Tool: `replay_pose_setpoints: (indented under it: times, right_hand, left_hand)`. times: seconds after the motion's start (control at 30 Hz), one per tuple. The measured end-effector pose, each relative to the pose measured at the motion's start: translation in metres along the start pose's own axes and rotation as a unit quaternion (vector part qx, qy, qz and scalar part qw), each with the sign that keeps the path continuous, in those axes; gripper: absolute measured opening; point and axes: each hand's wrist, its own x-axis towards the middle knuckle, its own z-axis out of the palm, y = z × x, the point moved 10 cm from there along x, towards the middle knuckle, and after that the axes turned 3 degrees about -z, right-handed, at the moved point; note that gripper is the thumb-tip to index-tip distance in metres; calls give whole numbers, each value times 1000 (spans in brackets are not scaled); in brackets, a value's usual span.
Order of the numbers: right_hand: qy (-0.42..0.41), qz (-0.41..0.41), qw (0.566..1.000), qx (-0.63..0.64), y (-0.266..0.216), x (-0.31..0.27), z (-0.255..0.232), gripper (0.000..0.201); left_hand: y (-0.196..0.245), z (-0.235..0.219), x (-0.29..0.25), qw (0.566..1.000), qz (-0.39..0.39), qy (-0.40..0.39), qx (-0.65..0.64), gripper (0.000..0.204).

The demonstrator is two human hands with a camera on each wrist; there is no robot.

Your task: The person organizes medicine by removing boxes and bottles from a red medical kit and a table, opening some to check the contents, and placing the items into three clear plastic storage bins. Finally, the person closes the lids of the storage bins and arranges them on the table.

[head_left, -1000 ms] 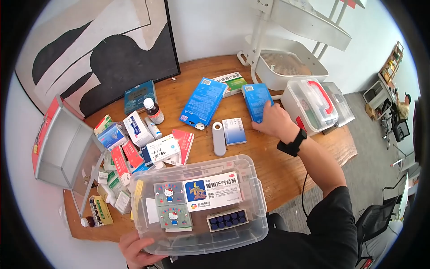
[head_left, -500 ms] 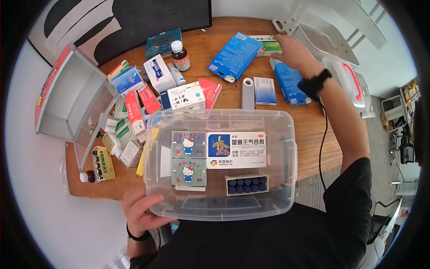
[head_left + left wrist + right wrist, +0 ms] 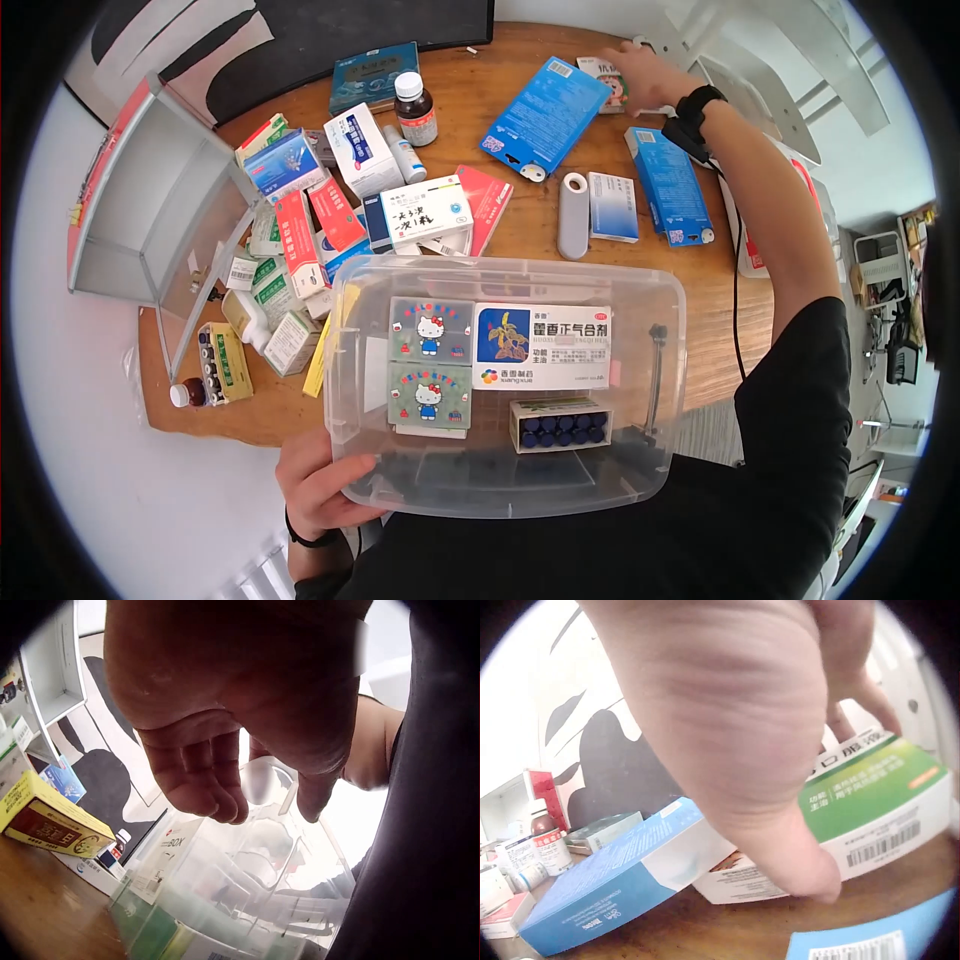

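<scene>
In the head view my left hand (image 3: 325,485) grips the lower left corner of a clear plastic bin (image 3: 505,490), which holds two Hello Kitty boxes (image 3: 430,398), a white medicine box (image 3: 543,347) and a pack of dark-capped vials (image 3: 562,430). At the table's far side my right hand (image 3: 648,78) is on a green and white box (image 3: 603,82). The right wrist view shows the thumb of that hand (image 3: 735,712) against the near side of the green and white box (image 3: 870,802), with the other fingers over its far edge.
Blue boxes (image 3: 546,117) (image 3: 668,188), a grey device (image 3: 573,215) and a small blue-white box (image 3: 613,207) lie beyond the bin. Piled medicine boxes (image 3: 302,240), a brown bottle (image 3: 415,112) and an open case (image 3: 130,200) stand left. A white rack (image 3: 760,100) is at right.
My right hand has left the right-hand blue box, which now lies nearer, and moved back to the green and white box. The bin sits further right in view, still in my left hand.
</scene>
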Motion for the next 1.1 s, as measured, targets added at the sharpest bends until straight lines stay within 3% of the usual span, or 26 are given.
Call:
replay_pose_setpoints:
  times: [0.1,0.2,0.33,0.4,0.5,0.6,0.63,0.7,0.87,1.0,1.07,1.1]
  right_hand:
    - [87,56,986,-130,0,-25,-35,107]
    - [163,118,962,-184,-7,-59,-70,98]
    - [199,151,959,-137,-12,-113,-118,112]
    - [254,54,966,6,-33,-154,-151,81]
    - [238,-17,964,115,-78,-215,-174,108]
    - [266,-216,926,156,-157,-296,-190,103]
    - [247,-245,918,190,-188,-315,-185,102]
    - [42,-246,930,269,-235,-325,-154,100]
    - [-52,-246,956,154,-271,-306,-71,88]
    - [-70,-244,963,88,-282,-298,-62,77]
    - [-164,-253,953,22,-284,-301,-50,65]
    - [-164,-254,953,20,-283,-301,-52,65]
  left_hand:
    - [-1,0,-2,1000,-3,2,-8,58]
    - [-3,-1,-3,1000,2,-1,-9,58]
    - [1,-2,0,1000,27,1,-5,57]
    - [4,-2,3,999,38,7,10,57]
    - [6,-4,4,999,47,15,17,57]
    - [8,-3,6,998,53,4,19,57]
    - [9,-3,7,998,53,8,16,57]
    - [11,-3,7,998,57,13,14,57]
    - [10,-5,1,998,48,25,42,61]
    - [14,-4,1,996,52,38,53,64]
    - [13,-4,-1,997,49,34,44,67]
    - [13,-4,-1,997,48,36,44,67]
